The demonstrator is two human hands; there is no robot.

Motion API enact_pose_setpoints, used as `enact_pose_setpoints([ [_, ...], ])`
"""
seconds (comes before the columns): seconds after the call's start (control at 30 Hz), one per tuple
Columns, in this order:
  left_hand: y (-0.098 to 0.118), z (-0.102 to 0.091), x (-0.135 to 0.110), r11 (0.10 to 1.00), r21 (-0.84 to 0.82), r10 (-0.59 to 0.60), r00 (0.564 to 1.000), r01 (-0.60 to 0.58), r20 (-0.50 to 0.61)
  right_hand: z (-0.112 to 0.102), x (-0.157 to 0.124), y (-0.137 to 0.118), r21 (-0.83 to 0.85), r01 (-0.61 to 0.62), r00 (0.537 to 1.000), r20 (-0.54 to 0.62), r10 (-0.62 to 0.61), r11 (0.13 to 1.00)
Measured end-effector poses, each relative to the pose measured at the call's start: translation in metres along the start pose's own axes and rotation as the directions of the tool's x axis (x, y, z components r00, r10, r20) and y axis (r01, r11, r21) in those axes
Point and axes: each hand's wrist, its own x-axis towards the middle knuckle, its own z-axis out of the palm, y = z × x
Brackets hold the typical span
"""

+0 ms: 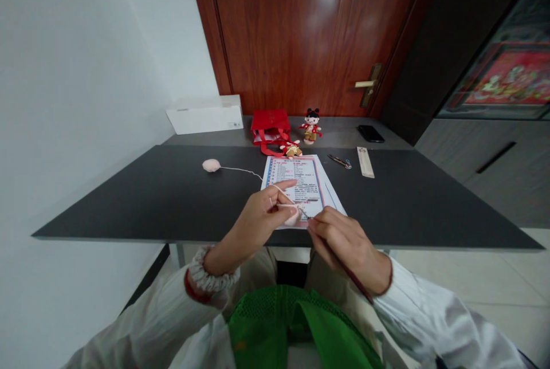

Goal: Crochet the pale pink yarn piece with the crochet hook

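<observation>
My left hand (255,226) pinches a small pale pink crocheted piece (292,218), with pink yarn (240,170) running over its index finger. That yarn leads back across the table to a pale pink yarn ball (211,165). My right hand (348,243) is shut on a thin crochet hook (311,217), whose tip meets the pink piece. Both hands hover above the near edge of a printed colour sheet (296,185), which lies on the dark table (129,197).
Beyond the sheet stand a red gift bag (270,127), a small doll (311,124) and a smaller figurine (292,150). A black phone (370,133), a beige flat packet (365,161) and small scissors (339,161) lie to the right. A white box (205,114) sits far left.
</observation>
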Motion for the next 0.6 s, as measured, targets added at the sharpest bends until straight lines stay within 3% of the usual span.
enact_pose_setpoints([
  [0.1,0.000,-0.005,0.000,0.998,0.061,0.012,1.000,-0.013,0.020,-0.011,0.001,-0.001,0.163,-0.050,0.998,0.034,0.045,0.985],
  [0.17,-0.001,-0.007,-0.001,0.997,0.075,0.020,0.997,-0.025,0.068,-0.017,0.000,0.000,0.287,-0.178,0.984,0.047,0.171,0.941],
  [0.3,-0.001,-0.009,-0.004,0.998,0.059,0.025,0.990,-0.033,0.139,-0.026,-0.001,0.002,0.453,-0.495,0.860,0.132,0.493,0.742],
  [0.4,0.000,-0.010,-0.005,0.996,0.076,0.023,0.989,-0.034,0.146,-0.026,-0.001,0.003,0.532,-0.576,0.797,0.196,0.572,0.621],
  [0.47,0.000,-0.010,-0.006,0.996,0.077,0.021,0.988,-0.034,0.153,-0.022,0.000,0.004,0.632,-0.597,0.752,0.227,0.619,0.494],
  [0.6,0.000,-0.012,-0.006,0.995,0.096,0.013,0.988,-0.028,0.155,-0.013,0.004,0.005,0.840,-0.534,0.626,0.314,0.714,0.100],
])
